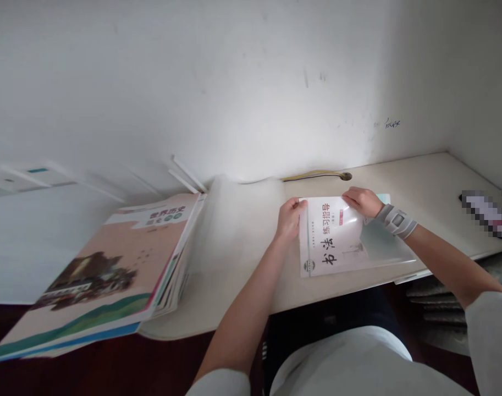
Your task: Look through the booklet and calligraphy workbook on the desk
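- Our left hand (pixel 291 218) held the top left corner of a white book (pixel 333 236), thumb on top and fingers curled shut around its edge.
- Our right hand (pixel 363 201) pressed on the top right corner of the same book, fingers bent and close together. A grey band (pixel 396 220) sat on that wrist.
- The book lay flat on the desk (pixel 419 181), near the front edge, with a thin see-through sheet (pixel 389 247) under it on the right.
- The desk was pale and stood against a white wall (pixel 234 82). A small hole with a yellow cord (pixel 316 175) sat at the back of the desk, just behind the book.
- A pile of books (pixel 122 269) lay well to the left, hanging over the desk edge.
- The white book had big black Chinese letters, 书法, with green ones, 练习指导, beside them.
- The top book in the pile had green Chinese words, 世界历史.
- There was a small dark scribble (pixel 392 124) on the wall. We could not read it.
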Demonstrator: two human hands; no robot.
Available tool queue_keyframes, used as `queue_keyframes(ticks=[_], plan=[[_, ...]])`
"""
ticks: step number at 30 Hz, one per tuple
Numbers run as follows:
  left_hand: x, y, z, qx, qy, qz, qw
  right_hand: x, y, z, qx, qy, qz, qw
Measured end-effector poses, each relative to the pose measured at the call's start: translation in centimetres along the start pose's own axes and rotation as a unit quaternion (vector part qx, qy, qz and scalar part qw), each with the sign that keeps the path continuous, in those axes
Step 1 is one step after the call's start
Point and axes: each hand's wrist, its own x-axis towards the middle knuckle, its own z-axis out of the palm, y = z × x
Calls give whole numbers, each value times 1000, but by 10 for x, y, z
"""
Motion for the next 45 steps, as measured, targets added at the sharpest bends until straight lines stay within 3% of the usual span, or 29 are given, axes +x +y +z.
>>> queue_keyframes(ticks=[4,8,12,15,20,23,25,28,29,32,36,38,40,42,45], plan=[[-1,-3,-3,24,32,10,999,-5,6,-16,-17,-29,6,999],[1,-8,-4,67,63,18,996,-20,34,-35,-62,-91,49,993],[9,-15,-4,146,76,15,986,-34,72,-47,4,-152,82,985],[18,-18,-5,234,76,11,969,-35,87,-40,52,-169,118,977],[22,-9,-10,413,38,29,909,-22,93,-11,32,-235,172,956],[11,-2,0,481,26,72,873,-14,95,0,12,-251,183,951],[4,-1,15,547,-34,127,826,-11,95,3,-5,-259,191,947],[-2,-7,41,631,-177,194,730,-9,93,5,-36,-266,205,941],[-3,-10,49,640,-210,202,711,-9,92,4,-48,-265,211,940],[-4,-21,62,640,-236,210,700,-9,88,2,-90,-255,232,934],[-5,-32,61,647,-231,210,696,-8,70,0,-144,-215,258,931],[-6,-34,58,648,-227,206,698,-8,51,5,-145,-176,214,950],[-8,-35,58,649,-223,205,698,-9,29,16,-109,-141,99,979],[-8,-36,58,650,-221,206,698,-14,13,29,-65,-131,-15,989],[-7,-36,56,648,-218,207,700,-28,13,42,-33,-139,-48,989]])
